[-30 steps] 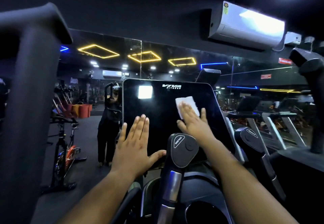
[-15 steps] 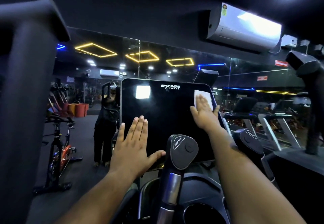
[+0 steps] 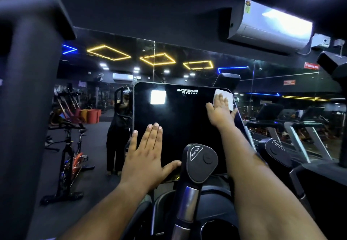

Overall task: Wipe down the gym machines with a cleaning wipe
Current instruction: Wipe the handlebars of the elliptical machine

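Note:
A glossy black console screen (image 3: 184, 127) marked VIVA FITNESS stands in front of me on the gym machine. My right hand (image 3: 220, 111) presses a white cleaning wipe (image 3: 225, 95) flat against the screen's top right corner, fingers straight over it. Flat on the screen's lower left part lies my left hand (image 3: 148, 155), fingers together and thumb spread along the bottom edge. Both forearms reach up from the bottom of the view.
A dark handle with a RESISTANCE button pad (image 3: 200, 157) rises between my arms, a second one (image 3: 276, 149) to the right. A thick padded upright (image 3: 28, 108) fills the left. A spin bike (image 3: 69, 157) stands left; treadmills (image 3: 304, 130) right. A mirror wall lies ahead.
My right hand has slid the wipe up and to the right across the screen, from its middle to the top right corner. My left hand has stayed flat in place.

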Motion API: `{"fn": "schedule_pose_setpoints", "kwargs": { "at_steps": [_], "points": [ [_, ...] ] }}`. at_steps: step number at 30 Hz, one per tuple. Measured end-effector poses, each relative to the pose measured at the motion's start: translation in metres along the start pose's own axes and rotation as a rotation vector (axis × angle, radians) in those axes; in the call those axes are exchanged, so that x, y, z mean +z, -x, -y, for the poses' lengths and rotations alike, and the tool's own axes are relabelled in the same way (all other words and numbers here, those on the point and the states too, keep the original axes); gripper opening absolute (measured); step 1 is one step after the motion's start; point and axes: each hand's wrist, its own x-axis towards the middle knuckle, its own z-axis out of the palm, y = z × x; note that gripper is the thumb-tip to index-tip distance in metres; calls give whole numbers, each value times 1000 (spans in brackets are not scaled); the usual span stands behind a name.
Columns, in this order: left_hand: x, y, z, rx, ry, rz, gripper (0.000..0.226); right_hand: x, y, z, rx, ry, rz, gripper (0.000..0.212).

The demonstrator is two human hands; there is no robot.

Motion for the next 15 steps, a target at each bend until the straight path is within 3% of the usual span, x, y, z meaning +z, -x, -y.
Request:
{"fn": "schedule_pose_setpoints", "kwargs": {
  "at_steps": [4,6,8,11,13,15],
  "points": [
    [-4,1,-1,-2,3,-12,121,17,27,56,-428,28,65,65],
    [-6,2,-2,-3,25,-38,122,20,31,56,-554,100,66,65],
    [-5,3,-2,-9,22,-35,122,14,20,38,-451,160,21,67],
    [-4,1,-2,-5,20,-58,120,1,5,24,-101,69,5,67],
    [-2,1,-1,-1,9,-36,117,6,16,49,-162,51,28,67],
    [-1,0,-1,-1,5,-21,115,19,41,83,-411,65,83,67]
  ]
}}
